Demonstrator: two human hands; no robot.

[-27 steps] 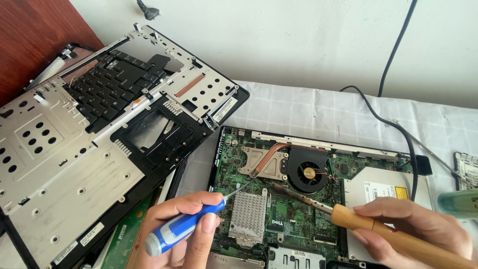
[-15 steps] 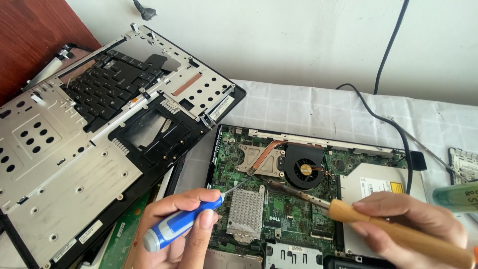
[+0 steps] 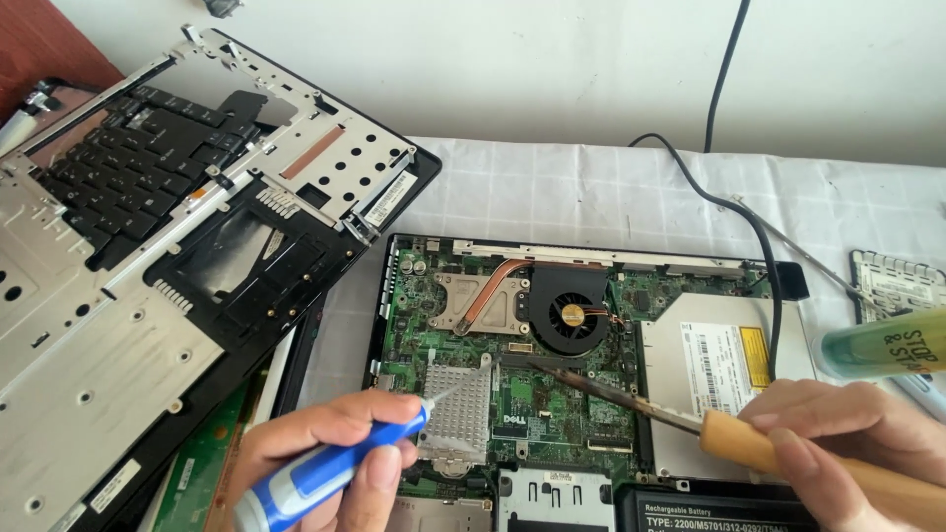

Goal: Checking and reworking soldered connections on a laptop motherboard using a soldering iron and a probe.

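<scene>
A white checked cloth (image 3: 591,187) covers the tabletop. At its near edge two hands work: the left hand (image 3: 325,458) pinches a blue screwdriver (image 3: 315,473), the right hand (image 3: 838,443) grips a wooden-handled iron (image 3: 690,424). Both tips slant onto the one open motherboard (image 3: 552,394), seemingly for reach. Far left leans one lifted keyboard cover (image 3: 168,246).

Plain off-white wall (image 3: 552,69) behind, evenly lit by soft daylight. The surface (image 3: 552,192) is covered with a white cloth in a faint grid pattern, slightly creased. Reddish-brown wooden panel (image 3: 44,39) at upper left corner.
</scene>
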